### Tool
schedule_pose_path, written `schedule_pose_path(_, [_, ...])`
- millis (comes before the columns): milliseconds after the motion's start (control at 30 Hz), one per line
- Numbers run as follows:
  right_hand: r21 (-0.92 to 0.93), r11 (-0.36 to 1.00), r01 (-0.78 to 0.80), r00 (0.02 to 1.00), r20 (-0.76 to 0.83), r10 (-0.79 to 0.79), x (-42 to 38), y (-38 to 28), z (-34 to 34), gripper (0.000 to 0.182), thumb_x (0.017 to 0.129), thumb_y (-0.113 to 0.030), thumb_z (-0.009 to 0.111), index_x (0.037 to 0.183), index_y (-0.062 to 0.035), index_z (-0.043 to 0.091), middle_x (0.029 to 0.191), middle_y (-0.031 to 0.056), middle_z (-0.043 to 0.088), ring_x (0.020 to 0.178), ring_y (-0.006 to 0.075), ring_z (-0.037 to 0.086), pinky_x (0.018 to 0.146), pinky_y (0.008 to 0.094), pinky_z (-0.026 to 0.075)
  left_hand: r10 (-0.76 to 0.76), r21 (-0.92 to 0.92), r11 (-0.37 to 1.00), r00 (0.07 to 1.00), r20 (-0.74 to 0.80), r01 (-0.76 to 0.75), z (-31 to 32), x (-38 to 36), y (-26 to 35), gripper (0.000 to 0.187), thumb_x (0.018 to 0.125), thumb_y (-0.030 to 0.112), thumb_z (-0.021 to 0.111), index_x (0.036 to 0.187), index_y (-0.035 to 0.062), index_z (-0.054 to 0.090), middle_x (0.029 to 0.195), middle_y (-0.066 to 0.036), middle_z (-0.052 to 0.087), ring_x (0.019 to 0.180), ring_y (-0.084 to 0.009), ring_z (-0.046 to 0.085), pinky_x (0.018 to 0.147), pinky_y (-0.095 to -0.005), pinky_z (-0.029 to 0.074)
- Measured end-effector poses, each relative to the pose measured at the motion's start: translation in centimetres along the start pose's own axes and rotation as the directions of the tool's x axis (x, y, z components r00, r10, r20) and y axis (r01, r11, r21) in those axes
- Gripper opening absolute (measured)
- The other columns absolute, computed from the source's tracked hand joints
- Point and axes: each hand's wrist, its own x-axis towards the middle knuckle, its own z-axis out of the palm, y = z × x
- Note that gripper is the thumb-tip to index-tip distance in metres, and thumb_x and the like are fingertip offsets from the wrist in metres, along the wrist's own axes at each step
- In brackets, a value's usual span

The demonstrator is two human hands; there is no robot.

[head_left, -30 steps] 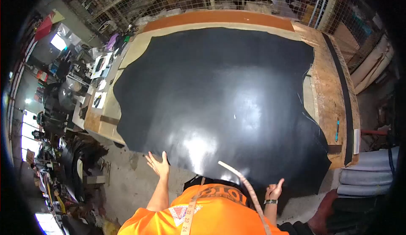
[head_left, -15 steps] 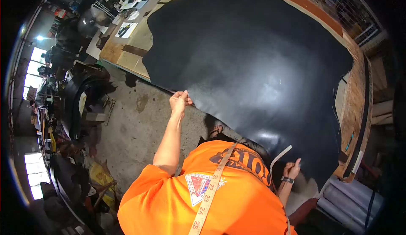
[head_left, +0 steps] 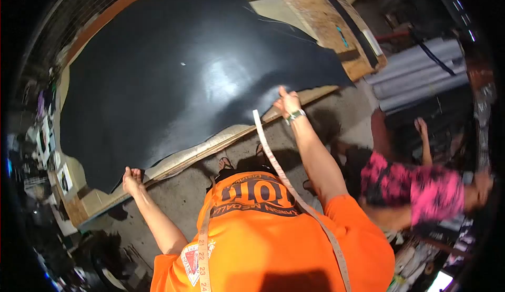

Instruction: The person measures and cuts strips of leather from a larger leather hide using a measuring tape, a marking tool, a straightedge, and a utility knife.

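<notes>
A large black leather hide (head_left: pixel 158 71) with a wavy outline is spread over the table, smooth and shiny on top. My left hand (head_left: pixel 132 180) is closed on its near edge at the lower left. Farther right, my right hand (head_left: pixel 287 103) grips the near edge too, thumb on top, and the leather rises in a soft fold beside it. Some of the fingers on both hands are hidden. A tape measure (head_left: pixel 271 158) hangs around my neck over the orange shirt, its free end close to my right hand.
The wooden table (head_left: pixel 363 68) shows along its near edge and right end, with a teal cutter-like tool (head_left: pixel 343 37) on it. Grey rolls (head_left: pixel 421 71) lie to the right. Another person in pink-and-black clothing (head_left: pixel 410 187) is close by on my right, blurred.
My view has turned to the right. The hide's near edge now lies back on the tabletop, baring the table's front edge. My right hand has come up to that edge. Another person has come into view.
</notes>
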Motion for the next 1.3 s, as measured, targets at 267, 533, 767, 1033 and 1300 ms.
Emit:
schedule_pose_path(267, [-0.052,0.998,0.034,0.997,-0.06,-0.037,-2.1,-1.1,6.7,0.03,0.096,-0.02,0.066,0.096,0.0016,0.046,0.072,0.0078,0.05,0.055,0.0185,0.052,0.066,0.0505,0.06,-0.001,-0.006,1.0,1.0,-0.002,0.001,-1.4,5.2,1.7,0.019,0.095,0.011,0.067,0.081,-0.0009,0.063,0.072,-0.008,0.064,0.061,-0.0169,0.062,0.057,-0.0284,0.057])
schedule_pose_path(533, [-0.192,0.97,-0.147,0.985,0.057,0.161,0.8,0.4,6.1,0.042,0.097,-0.031,0.062,0.12,0.0023,0.054,0.087,0.0165,0.064,0.068,0.0284,0.067,0.066,0.0427,0.059,-0.267,0.08,0.964,0.913,0.308,0.255,-4.6,13.1,-2.3,0.03,0.096,0.018,0.065,0.114,-0.0056,0.061,0.1,-0.018,0.067,0.094,-0.0295,0.068,0.089,-0.0392,0.06])
schedule_pose_path(767, [0.057,0.964,-0.259,0.912,0.342,0.225,6.5,3.0,5.2,0.051,0.103,-0.033,0.053,0.141,0.0003,0.045,0.143,0.019,0.051,0.133,0.0326,0.047,0.114,0.0519,0.036,-0.164,-0.072,0.984,0.987,0.002,0.163,-0.7,6.1,3.0,0.024,0.09,0.008,0.069,0.094,-0.014,0.06,0.087,-0.025,0.068,0.068,-0.0315,0.071,0.056,-0.0386,0.063])
schedule_pose_path(1033, [-0.094,0.984,-0.151,0.963,0.211,0.168,4.5,2.4,5.0,0.044,0.102,-0.035,0.056,0.129,0.0,0.055,0.13,0.0168,0.061,0.114,0.0288,0.06,0.102,0.0439,0.047,-0.094,-0.083,0.993,0.985,-0.147,0.083,0.4,4.2,4.1,0.023,0.093,0.008,0.067,0.08,-0.0108,0.062,0.073,-0.02,0.066,0.056,-0.0265,0.067,0.047,-0.0367,0.059])
schedule_pose_path(1300, [-0.099,0.985,-0.143,0.921,0.352,0.169,2.5,1.6,5.2,0.028,0.099,-0.033,0.062,0.104,-0.0053,0.064,0.091,0.005,0.07,0.078,0.0175,0.066,0.077,0.0326,0.059,-0.133,-0.133,0.986,0.96,-0.246,0.103,0.7,5.2,3.7,0.02,0.09,0.007,0.07,0.082,-0.0106,0.063,0.07,-0.019,0.065,0.053,-0.0278,0.067,0.044,-0.0381,0.058])
